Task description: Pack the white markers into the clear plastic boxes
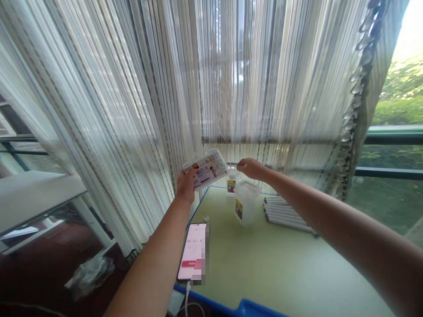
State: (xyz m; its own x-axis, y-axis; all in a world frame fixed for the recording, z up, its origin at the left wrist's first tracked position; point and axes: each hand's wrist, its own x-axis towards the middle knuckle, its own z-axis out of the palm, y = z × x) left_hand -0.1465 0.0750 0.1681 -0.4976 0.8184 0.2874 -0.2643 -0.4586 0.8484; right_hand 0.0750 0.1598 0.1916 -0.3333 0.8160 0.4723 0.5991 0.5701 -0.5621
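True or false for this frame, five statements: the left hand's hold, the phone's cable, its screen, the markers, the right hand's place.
1. The left hand holds a printed plastic case. True.
2. A white cable runs to the phone. True.
3. The phone's screen is dark. False: it is lit.
4. The markers stand upright. False: they lie side by side on the table.
5. The right hand rests on the phone. False: it is raised near the case.
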